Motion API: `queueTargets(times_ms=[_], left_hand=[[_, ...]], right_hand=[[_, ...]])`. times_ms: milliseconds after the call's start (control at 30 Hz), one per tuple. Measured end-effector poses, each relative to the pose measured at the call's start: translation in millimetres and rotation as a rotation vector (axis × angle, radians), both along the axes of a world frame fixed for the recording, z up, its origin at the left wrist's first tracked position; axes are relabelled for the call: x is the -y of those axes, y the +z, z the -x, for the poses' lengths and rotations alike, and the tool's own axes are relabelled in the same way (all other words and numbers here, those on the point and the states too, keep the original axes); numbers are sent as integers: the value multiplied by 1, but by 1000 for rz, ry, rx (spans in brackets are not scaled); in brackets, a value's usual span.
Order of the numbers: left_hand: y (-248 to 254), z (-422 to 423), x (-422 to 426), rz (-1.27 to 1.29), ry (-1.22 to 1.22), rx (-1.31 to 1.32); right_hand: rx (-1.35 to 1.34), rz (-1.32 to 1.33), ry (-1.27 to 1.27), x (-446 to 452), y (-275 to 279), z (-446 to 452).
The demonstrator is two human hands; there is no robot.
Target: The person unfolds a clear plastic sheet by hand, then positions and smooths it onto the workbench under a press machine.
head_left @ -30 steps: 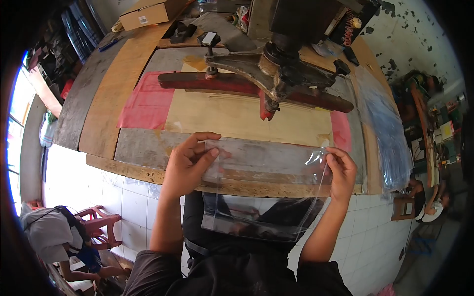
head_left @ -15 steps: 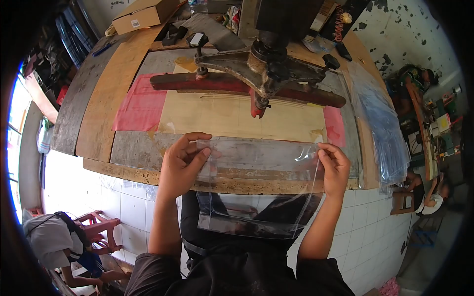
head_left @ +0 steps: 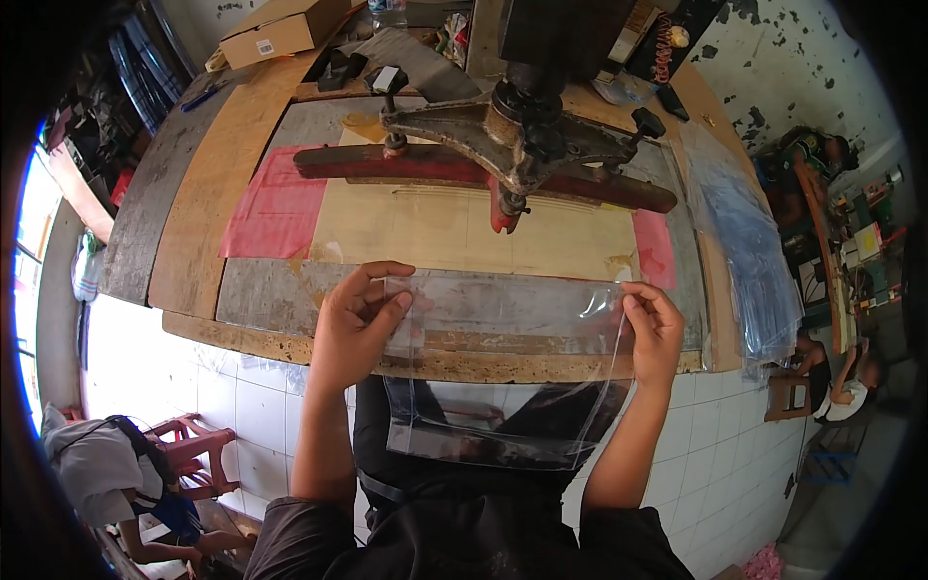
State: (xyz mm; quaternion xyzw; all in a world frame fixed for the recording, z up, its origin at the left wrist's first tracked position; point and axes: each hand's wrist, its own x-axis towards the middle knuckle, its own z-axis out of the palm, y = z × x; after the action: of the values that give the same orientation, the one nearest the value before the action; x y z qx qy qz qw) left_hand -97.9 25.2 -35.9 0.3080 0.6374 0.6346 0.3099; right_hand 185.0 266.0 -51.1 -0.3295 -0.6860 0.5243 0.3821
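Observation:
A clear plastic sheet [head_left: 503, 416] with folded-looking side edges hangs in front of me, its upper part over the table's front edge and its lower part above my lap. My left hand [head_left: 360, 319] pinches its upper left corner between thumb and fingers. At the upper right corner, my right hand [head_left: 654, 324] grips it the same way. Just beyond the sheet lies a yellowish panel [head_left: 464, 232] with pink pieces [head_left: 275, 203] at its ends. Above the panel stands a press head with a red bar [head_left: 416, 166].
A stack of bluish clear plastic [head_left: 744, 251] lies on the table's right side. At the back left sits a cardboard box [head_left: 275, 34]. One person [head_left: 106, 474] bends near a red stool [head_left: 198, 449] at lower left; other people are at the right.
Almost nothing differs. My right hand has shifted very slightly to the left, with the plastic sheet still held at both corners.

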Motion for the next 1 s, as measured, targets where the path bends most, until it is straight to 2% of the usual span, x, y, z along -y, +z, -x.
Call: queueTargets(times_ms=[1000], left_hand=[[-4, 1, 1, -5, 3, 21]], right_hand=[[-2, -16, -19, 1, 1, 0]])
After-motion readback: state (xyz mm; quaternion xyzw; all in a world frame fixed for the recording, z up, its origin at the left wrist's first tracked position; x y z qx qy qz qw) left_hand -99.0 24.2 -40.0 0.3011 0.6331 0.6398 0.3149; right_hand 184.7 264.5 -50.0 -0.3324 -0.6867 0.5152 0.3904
